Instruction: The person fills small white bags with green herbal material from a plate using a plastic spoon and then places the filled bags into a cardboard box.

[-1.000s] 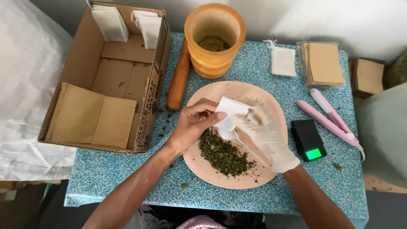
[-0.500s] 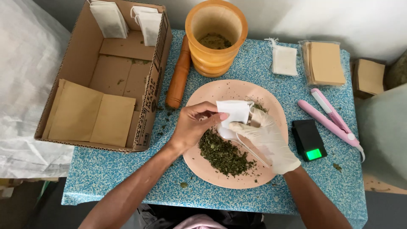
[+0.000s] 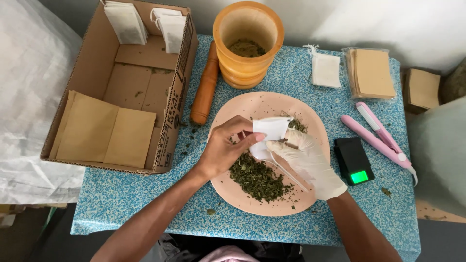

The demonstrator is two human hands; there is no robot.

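My bare left hand (image 3: 224, 148) pinches a small white paper bag (image 3: 269, 133) and holds it above a round pink plate (image 3: 242, 109). A pile of chopped dried green herbs (image 3: 257, 179) lies on the near half of the plate. My right hand (image 3: 306, 160), in a white glove, touches the bag's right edge and grips a thin white spoon whose handle slants down to the right. A few herb bits lie near the bag's mouth.
A cardboard box (image 3: 174, 104) at the left holds brown envelopes (image 3: 104, 128) and white bags (image 3: 126, 22). A wooden mortar (image 3: 247, 46) and pestle (image 3: 205, 85) stand behind the plate. To the right lie a small black scale (image 3: 353, 160), a pink sealer (image 3: 378, 133), white bags (image 3: 325, 70) and brown envelopes (image 3: 371, 73).
Both hands have turned the white bag more upright and lifted it a little above the plate. The herb pile looks the same.
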